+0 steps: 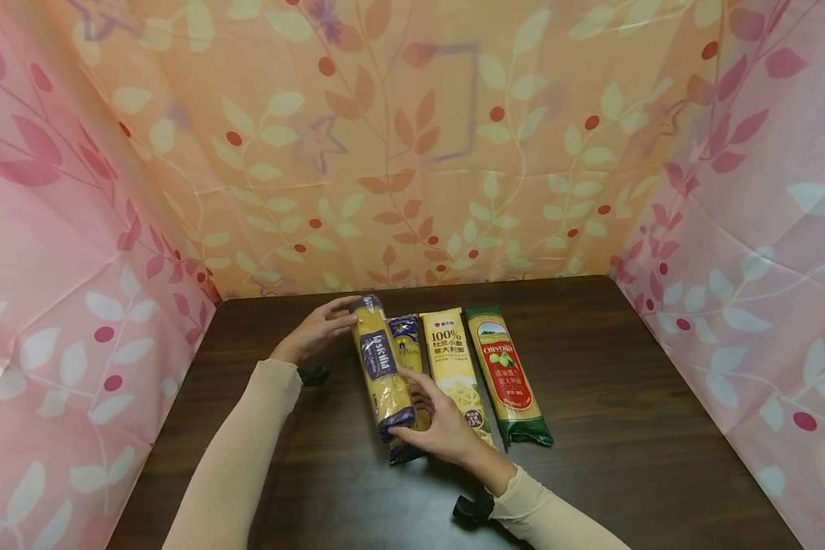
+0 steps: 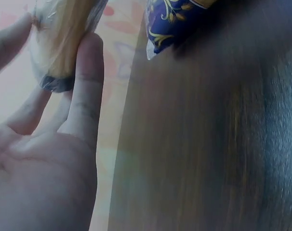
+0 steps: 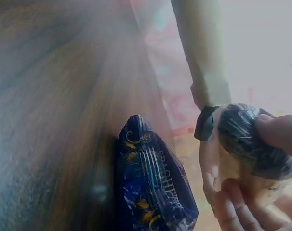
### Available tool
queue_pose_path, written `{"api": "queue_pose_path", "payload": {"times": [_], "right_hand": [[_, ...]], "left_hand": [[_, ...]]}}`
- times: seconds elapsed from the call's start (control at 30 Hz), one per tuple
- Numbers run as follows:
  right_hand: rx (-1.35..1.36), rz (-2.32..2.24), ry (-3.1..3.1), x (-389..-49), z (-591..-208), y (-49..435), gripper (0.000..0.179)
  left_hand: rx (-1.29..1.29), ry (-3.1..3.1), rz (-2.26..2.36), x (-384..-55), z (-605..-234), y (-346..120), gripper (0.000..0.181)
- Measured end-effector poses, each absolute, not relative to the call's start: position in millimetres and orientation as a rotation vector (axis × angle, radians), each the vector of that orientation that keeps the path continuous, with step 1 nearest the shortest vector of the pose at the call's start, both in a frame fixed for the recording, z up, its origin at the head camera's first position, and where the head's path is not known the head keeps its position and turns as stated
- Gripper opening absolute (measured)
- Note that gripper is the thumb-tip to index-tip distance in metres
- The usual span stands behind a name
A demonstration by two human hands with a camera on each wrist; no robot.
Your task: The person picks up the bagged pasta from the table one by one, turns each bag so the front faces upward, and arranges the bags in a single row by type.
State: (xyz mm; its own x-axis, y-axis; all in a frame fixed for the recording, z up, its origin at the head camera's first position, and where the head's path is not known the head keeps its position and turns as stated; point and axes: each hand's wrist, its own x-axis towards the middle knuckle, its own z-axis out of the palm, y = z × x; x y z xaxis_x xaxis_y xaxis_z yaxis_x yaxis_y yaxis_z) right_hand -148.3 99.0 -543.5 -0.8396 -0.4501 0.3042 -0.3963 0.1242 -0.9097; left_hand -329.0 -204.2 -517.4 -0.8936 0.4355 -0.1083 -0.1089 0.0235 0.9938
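Note:
Both hands hold a clear pack of spaghetti with a purple label, lifted over the table and slightly tilted. The left hand grips its far end; in the left wrist view its thumb and fingers are spread around that end of the spaghetti pack. The right hand pinches the near end, where the right wrist view shows the thumb on the dark wrapped tip. Partly hidden beneath it lies a blue spaghetti pack, whose blue end shows in the right wrist view.
A yellow pasta pack lies right of the blue one, under the right hand's reach. Farther right is a green-ended pack with a red label. All rest on a dark wooden table, with patterned cloth around its back and sides.

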Motion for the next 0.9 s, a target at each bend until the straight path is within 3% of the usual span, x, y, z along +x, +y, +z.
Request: {"api": "queue_pose_path", "payload": {"times": [0.13, 0.33, 0.47, 0.73, 0.9], "right_hand": [[-0.782, -1.754, 2.394, -146.2, -539.1, 98.2, 0.105], [-0.682, -1.631, 2.479, -141.9, -538.6, 93.4, 0.107], [-0.654, -1.603, 2.512, -140.0, -539.4, 88.9, 0.102], [-0.635, -1.688, 2.531, -137.1, -539.0, 76.0, 0.077], [-0.656, -1.581, 2.643, -134.0, -537.6, 68.5, 0.073]], "left_hand": [[0.348, 1.938, 1.925, -329.9, -518.5, -207.0, 0.063], [0.357, 1.995, 1.901, -328.5, -516.6, -206.3, 0.061], [0.35, 2.036, 1.858, -327.2, -514.3, -205.1, 0.062], [0.316, 2.062, 1.844, -329.2, -517.2, -208.1, 0.06], [0.34, 2.088, 1.799, -330.9, -521.5, -211.2, 0.06]]}}
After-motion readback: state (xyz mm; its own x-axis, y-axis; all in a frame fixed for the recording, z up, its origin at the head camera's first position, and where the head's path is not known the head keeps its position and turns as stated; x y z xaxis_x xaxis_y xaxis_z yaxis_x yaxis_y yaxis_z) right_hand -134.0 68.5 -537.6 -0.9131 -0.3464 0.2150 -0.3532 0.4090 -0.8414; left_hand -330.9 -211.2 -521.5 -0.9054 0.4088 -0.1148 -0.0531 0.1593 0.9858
